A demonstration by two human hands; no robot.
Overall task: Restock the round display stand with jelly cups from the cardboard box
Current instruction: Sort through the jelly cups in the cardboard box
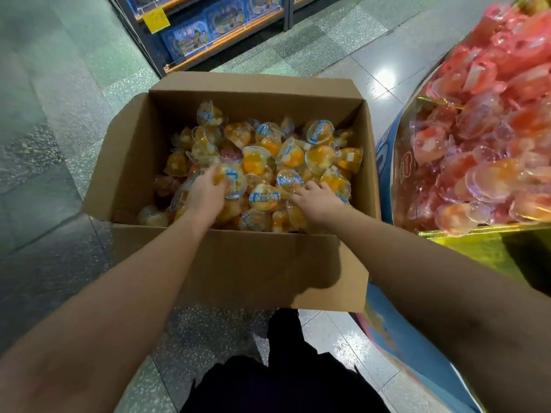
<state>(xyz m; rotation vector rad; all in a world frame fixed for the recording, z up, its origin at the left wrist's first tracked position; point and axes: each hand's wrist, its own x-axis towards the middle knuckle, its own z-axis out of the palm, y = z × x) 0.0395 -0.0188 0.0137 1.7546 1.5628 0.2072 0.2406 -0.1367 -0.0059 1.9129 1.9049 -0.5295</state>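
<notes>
An open cardboard box (256, 263) stands on the floor, filled with several orange jelly cups (317, 158) with blue-and-white lids. My left hand (205, 193) is down in the box, fingers curled round a jelly cup (234, 180). My right hand (319, 201) also reaches into the pile, fingers curled over cups near the box's near right side; what it grips is partly hidden. At the right, the round display stand (465, 239) holds a heap of red and pink jelly cups (489, 120).
Shop shelving (214, 31) with blue boxed goods and a yellow price tag stands beyond the box. Tiled floor (53, 144) lies to the left. My dark trouser leg and shoe (286, 368) are below the box's near flap.
</notes>
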